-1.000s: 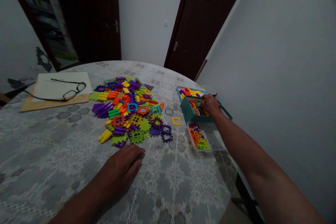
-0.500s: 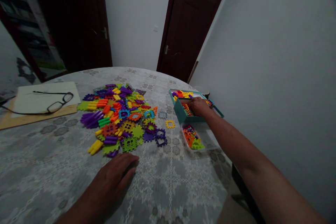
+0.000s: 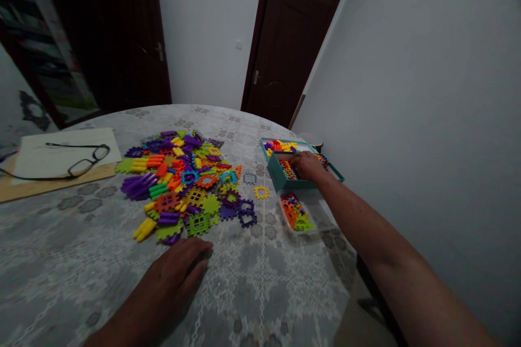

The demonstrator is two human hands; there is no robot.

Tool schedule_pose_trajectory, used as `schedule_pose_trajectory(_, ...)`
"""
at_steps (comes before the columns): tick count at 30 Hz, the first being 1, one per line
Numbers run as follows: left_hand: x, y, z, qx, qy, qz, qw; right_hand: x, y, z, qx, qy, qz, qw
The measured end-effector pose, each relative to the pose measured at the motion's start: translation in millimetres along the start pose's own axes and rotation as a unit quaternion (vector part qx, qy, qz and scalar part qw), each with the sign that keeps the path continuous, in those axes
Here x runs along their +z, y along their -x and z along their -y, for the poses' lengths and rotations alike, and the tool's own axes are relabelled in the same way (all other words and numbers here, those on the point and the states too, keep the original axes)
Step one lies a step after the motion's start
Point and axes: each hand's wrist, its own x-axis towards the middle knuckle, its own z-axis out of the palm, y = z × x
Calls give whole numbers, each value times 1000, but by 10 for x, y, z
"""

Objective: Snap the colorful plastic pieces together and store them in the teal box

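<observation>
My left hand (image 3: 177, 265) rests on the patterned tablecloth (image 3: 240, 282), its fingers stretched out and nothing in it. Just beyond it lies a heap of colourful plastic building pieces (image 3: 195, 195), some square with toothed edges and some tube-shaped. My right hand (image 3: 307, 165) reaches into a teal box (image 3: 279, 174) holding rows of small multicoloured pieces (image 3: 288, 169). Its fingertips are hidden in the box, so I cannot see whether they grip anything. A clear plastic tub (image 3: 299, 236) with orange, purple and lime pieces stands in front of the box.
Behind the teal box lies a teal-edged lid (image 3: 262, 143) with more pieces in it. Black-framed glasses (image 3: 81, 167) rest on paper (image 3: 32, 154) over a wooden board (image 3: 20, 190) at the left. A white wall (image 3: 427, 92) rises on the right.
The whole view has shifted slightly, so everything sits a little further left. Both hands keep their places, the right one still inside the teal box.
</observation>
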Motion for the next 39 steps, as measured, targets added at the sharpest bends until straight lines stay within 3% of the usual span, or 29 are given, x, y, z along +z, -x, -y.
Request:
schedule_pose_trajectory(3,6,11,10,2,-2,-3,1000,-155,49,50,31,-8,-33,999)
schedule_pose_trajectory(6,-5,3,-13,-7,-2,-4,1000,-318,245,333,29,-39,-99,994)
schedule_pose_trajectory(9,-33,-30,-51,-19,9,-6,1000,-414,666,955,-65,-168,-205,962)
schedule_pose_trajectory(13,-62,-78,-66,-22,22,-5,1000,-345,1230,1926,-143,-282,-177,932)
schedule_pose_trajectory(16,-68,-103,-68,-34,16,-4,999,-157,1365,2312,-117,-328,-155,924)
schedule_pose_trajectory(19,-98,-147,-126,-53,-5,7,999,58,1333,2328,-70,-375,-177,907)
schedule_pose_trajectory(23,-190,-324,-275,-72,-54,100,991,277,1274,2170,-56,-402,-205,890)
schedule_pose_trajectory(26,-206,-505,-392,-106,-86,147,980,361,1270,2131,-53,-395,-208,893)
schedule_pose_trajectory(29,-103,-610,-480,-109,-91,142,980,375,1298,2170,-29,-369,-201,907)
schedule_pose_trajectory(34,130,-539,-428,-49,-28,102,993,213,1366,2236,37,-297,-73,951)
schedule_pose_trajectory(39,159,-444,-250,-41,21,79,996,21,1406,2230,28,-316,12,948)
